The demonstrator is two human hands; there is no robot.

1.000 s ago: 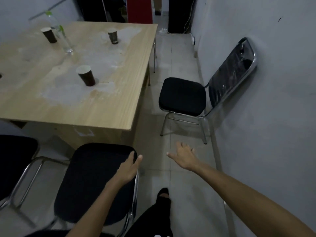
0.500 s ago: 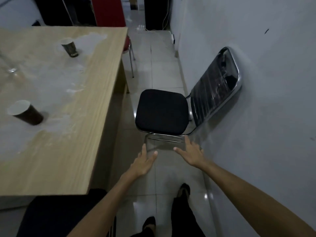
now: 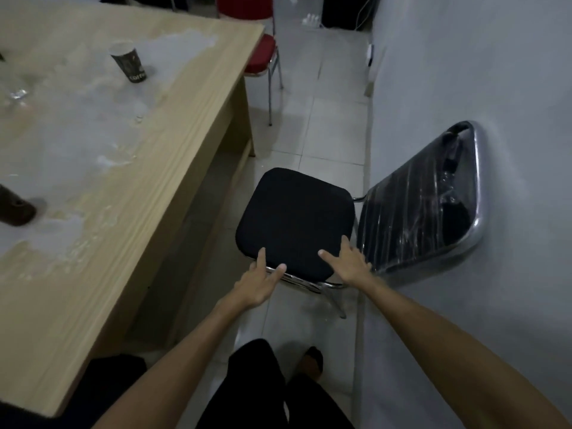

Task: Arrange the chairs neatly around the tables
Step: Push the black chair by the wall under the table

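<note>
Chair (image 3: pixel 295 222): matt black cloth seat, shiny chrome tube frame, backrest in glossy plastic wrap. Left of it, table (image 3: pixel 173 150): pale wood grain, whitish smears. Cup (image 3: pixel 128 65) on it, probably paper. Floor (image 3: pixel 322 128): smooth tile.

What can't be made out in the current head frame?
- Black padded chair with chrome frame: the seat covers its legs, only one shows.
- Left hand and right hand: at the seat's near edge; whether the fingers grip it is unclear.
- Red padded chair: the light wooden table and the top edge cut it off.
- Dark brown paper cup: cropped by the left edge, blurred.
</note>
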